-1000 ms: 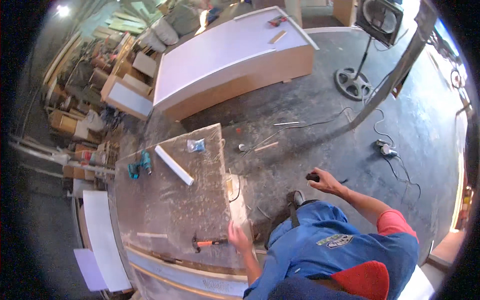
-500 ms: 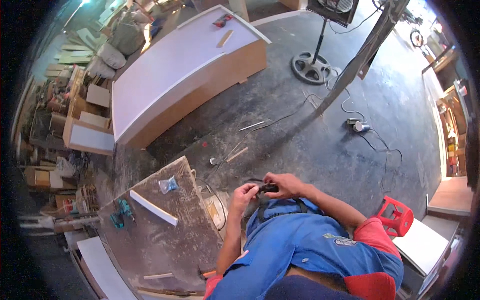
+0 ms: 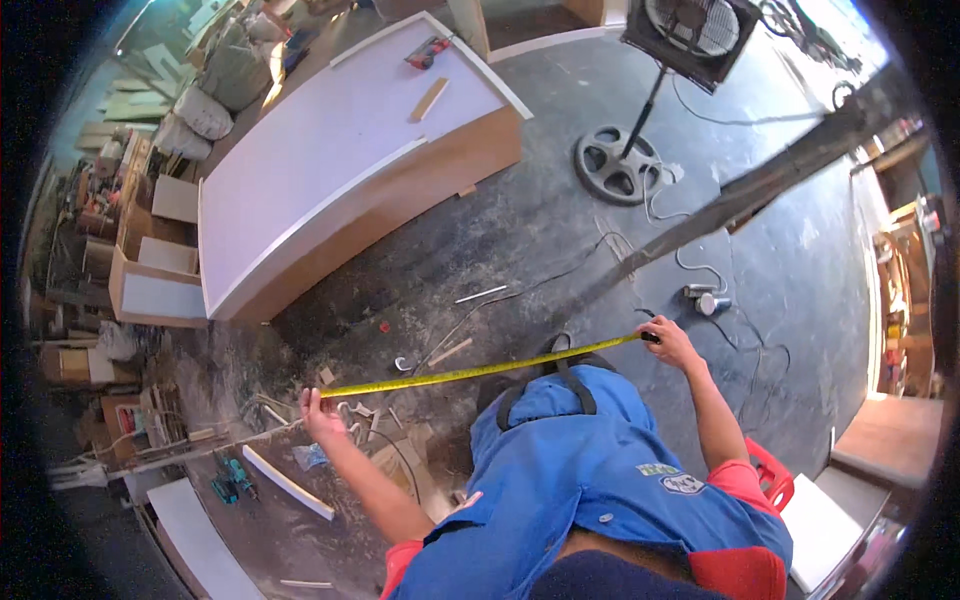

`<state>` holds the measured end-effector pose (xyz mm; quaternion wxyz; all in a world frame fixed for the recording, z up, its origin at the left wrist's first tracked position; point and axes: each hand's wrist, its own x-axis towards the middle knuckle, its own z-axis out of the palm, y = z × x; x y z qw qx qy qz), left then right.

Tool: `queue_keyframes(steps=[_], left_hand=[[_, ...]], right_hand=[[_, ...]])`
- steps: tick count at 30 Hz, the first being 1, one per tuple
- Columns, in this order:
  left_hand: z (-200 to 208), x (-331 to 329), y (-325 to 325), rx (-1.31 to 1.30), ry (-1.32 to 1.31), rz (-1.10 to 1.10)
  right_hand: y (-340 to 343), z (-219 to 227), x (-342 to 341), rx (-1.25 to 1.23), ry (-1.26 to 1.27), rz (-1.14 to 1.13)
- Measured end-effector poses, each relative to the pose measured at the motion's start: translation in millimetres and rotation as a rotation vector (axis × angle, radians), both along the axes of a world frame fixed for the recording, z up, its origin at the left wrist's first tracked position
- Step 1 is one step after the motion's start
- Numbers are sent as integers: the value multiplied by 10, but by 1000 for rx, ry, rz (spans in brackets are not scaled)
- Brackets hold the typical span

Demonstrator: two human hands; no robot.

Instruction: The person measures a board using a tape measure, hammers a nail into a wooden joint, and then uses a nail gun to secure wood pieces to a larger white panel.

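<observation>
A yellow tape measure (image 3: 450, 376) is pulled out in a long strip across the front of my body. The free end of the strip is pinched in my left hand (image 3: 322, 418), out over the edge of the brown work board. My right hand (image 3: 672, 342) is closed round the small dark case at the other end, above the floor. Below the left forearm, a white-edged strip of board (image 3: 288, 482) and a teal cordless drill (image 3: 240, 478) lie on the brown board. A small plastic bag (image 3: 309, 456) is close to that forearm.
A large white-topped cabinet (image 3: 330, 170) lies at the far left with a red power tool (image 3: 428, 53) on it. A fan on a round base (image 3: 617, 165) stands beyond a slanting post (image 3: 760, 185). Cables (image 3: 560, 275) trail over the floor. A red plastic stool (image 3: 768, 475) is at right.
My hands were together near my waist round a dark object. They have moved apart, left hand leftward and right hand rightward, and the yellow strip now stretches between them.
</observation>
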<state>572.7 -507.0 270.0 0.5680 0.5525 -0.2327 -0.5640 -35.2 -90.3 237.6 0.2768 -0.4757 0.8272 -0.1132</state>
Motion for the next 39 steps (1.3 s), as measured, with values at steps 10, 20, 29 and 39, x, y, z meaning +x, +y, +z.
queue_keyframes(steps=[10,20,29,39], left_hand=[[-1272,-680,-197,496,190,141],[-1867,-2341,-533,862,-185,-675],[-2006,-3599,-292,665,-237,-200],[-1868,-4922,1156,592,-370,-229]], right_hand=[[-1699,-530,-1672,-57,-20,-39],[-2952,-414,-3114,116,230,-217],[-4305,-1081,-5270,168,237,-93],[-5405,-1557,-6959,300,151,54]])
